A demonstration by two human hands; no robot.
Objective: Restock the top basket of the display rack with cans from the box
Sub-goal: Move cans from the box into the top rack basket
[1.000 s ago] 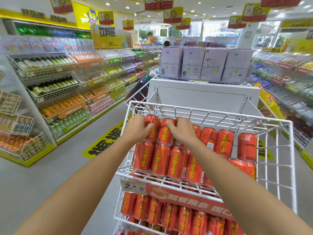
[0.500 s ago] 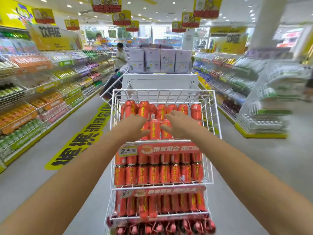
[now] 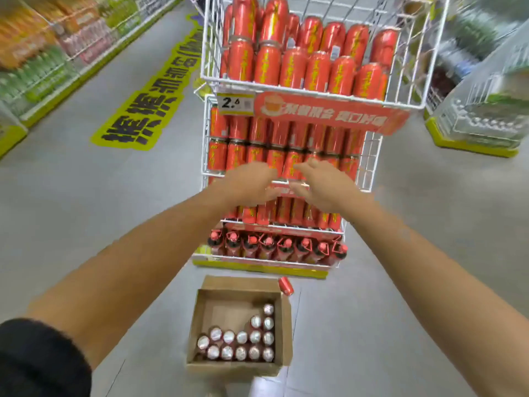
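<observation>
Fingers of the left hand [image 3: 252, 181] and the right hand [image 3: 323, 186] lie loosely spread and hold nothing, though motion blur softens them. The two hands hover close together, apart from each other, in front of the middle tier of the white wire display rack [image 3: 372, 156]. Behind them stand rows of tall red cans [image 3: 237, 156], stacked upright. Above, the white wire top basket [image 3: 315, 92] holds more red drink cans with yellow lettering [image 3: 292, 67], packed upright across its near side, with bare wire showing at its far right. A white price tag reading 2.6 [image 3: 235, 103] and a red paper banner [image 3: 329, 113] hang under that basket's front. At the rack's foot stand dark bottles with red caps [image 3: 274, 247]. On the grey floor [image 3: 86, 196], near the person, sits an open brown cardboard box [image 3: 237, 368]. Silver-topped cans [image 3: 240, 345] stand in its near side and right side, the rest showing bare cardboard. One loose red can [image 3: 285, 285] lies just beside the box's far right corner. A yellow floor sticker with black characters [image 3: 148, 110] lies to the left, and blurred store shelves [image 3: 43, 53] run beyond it.
</observation>
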